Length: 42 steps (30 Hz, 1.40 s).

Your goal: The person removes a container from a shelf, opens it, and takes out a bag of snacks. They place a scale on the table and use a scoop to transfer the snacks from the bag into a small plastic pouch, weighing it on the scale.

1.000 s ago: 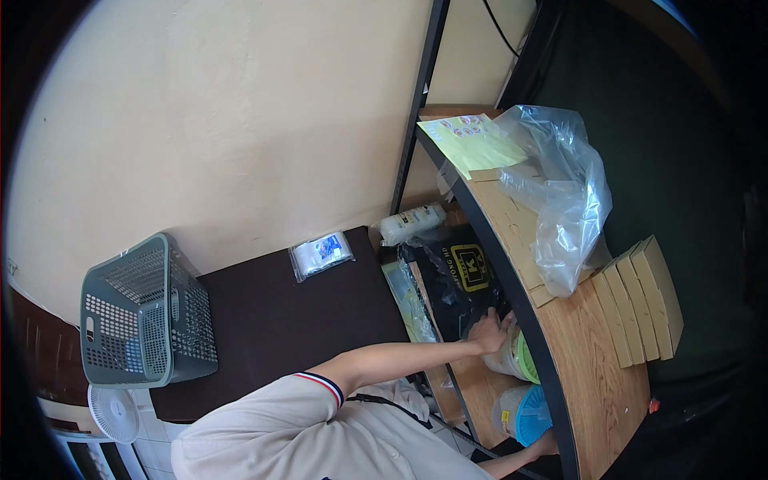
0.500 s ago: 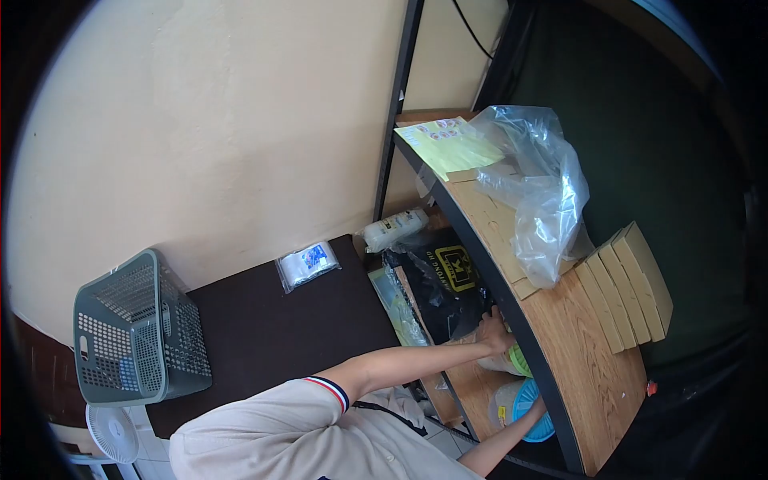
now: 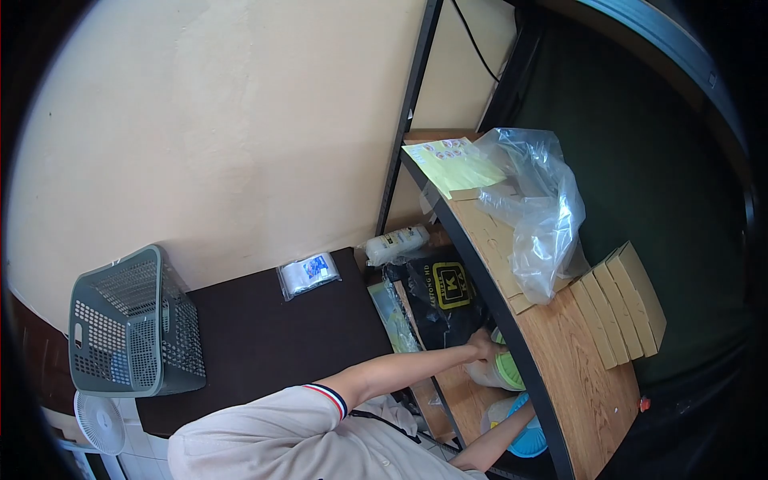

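Black bag (image 3: 445, 298) reads "KANTONG HD"; left hand (image 3: 485, 345) touches green lid (image 3: 507, 370).

head | left hand (image 3: 486, 346) at green lid (image 3: 507, 370) | right hand (image 3: 525, 414) by blue lid (image 3: 529, 442), partly hidden under shelf edge (image 3: 494, 274) | clear plastic (image 3: 546, 232), cardboard boxes (image 3: 628, 304) on top

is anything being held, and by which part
Cannot be told: the left hand is at the green lid, the right hand mostly hidden by the shelf edge.

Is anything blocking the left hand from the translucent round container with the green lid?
Nothing visible: the left hand is at the green lid. The black-edged wooden tabletop partly hides the lid from view.
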Tool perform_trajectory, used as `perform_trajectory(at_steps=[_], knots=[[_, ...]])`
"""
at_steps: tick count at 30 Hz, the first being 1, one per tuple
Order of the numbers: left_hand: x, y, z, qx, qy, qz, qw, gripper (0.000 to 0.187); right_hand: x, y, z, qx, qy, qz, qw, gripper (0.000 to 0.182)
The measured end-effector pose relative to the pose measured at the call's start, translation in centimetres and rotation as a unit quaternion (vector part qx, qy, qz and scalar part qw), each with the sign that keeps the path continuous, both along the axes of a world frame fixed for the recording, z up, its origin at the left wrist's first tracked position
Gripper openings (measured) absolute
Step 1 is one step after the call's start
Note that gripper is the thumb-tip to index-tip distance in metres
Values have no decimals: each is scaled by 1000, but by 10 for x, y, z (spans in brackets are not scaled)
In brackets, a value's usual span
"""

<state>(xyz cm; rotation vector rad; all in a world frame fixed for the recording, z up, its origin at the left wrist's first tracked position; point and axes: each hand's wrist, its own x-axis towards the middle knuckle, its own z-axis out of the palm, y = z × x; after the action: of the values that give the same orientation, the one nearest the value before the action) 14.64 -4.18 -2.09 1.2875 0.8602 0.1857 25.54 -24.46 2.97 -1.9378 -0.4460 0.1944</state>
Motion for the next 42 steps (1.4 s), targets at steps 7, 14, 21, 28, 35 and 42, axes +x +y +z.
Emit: perform_trajectory(at_steps=[7,14,21,28,35,42], knots=[[-27,17,10,-102,-25,-40,994,62,13,19,6,12,29,40,999,47],[-100,4,24,-98,-78,-60,990,72,10,54,6,18,69,98,993,48],[-209,-40,25,-71,-92,-26,993,89,-90,39,30,6,100,142,985,49],[-360,-72,13,-62,-80,125,987,82,-207,67,-1,16,110,309,945,40],[-501,-91,-4,-1,-104,322,941,69,-351,122,-11,-45,36,452,890,51],[-577,-122,-26,-6,-101,423,900,71,-436,145,-50,-76,7,495,866,73]])
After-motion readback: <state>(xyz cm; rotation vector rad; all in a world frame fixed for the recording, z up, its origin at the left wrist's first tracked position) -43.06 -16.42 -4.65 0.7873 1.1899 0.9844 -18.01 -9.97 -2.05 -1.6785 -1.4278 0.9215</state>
